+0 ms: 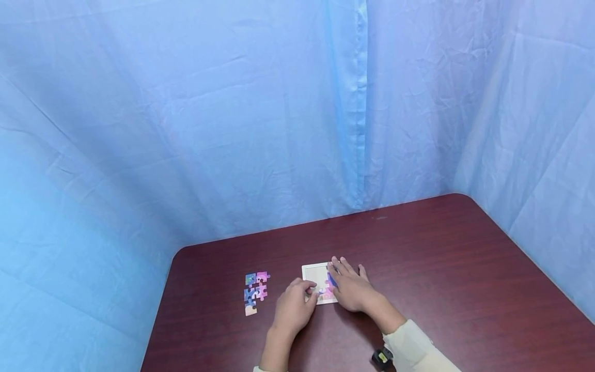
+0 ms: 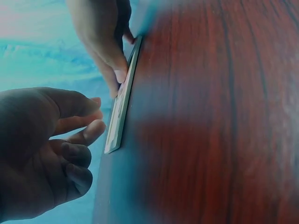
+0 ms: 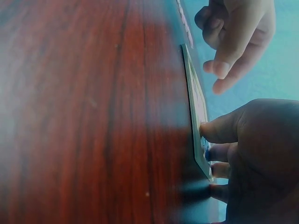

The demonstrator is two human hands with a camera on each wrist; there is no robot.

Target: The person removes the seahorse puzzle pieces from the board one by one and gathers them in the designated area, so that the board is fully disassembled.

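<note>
A small white puzzle tray [image 1: 316, 275] lies flat on the table, its left part bare. Several pink and purple jigsaw pieces [image 1: 328, 293] sit in its right part, partly covered by my right hand [image 1: 354, 289]. That hand rests on the pieces and the tray's right side, fingers extended; in the right wrist view its thumb and fingertips touch the tray's face. My left hand [image 1: 294, 306] hovers at the tray's lower left, fingers loosely bent. In the left wrist view no piece shows between its thumb and fingers [image 2: 88, 133].
Left of the tray, several loose blue, pink and cream jigsaw pieces [image 1: 262, 293] lie grouped on the dark red wooden table [image 1: 441, 268]. Blue curtains [image 1: 260, 129] hang behind the table and along both sides. A black device [image 1: 382, 358] is by the right sleeve.
</note>
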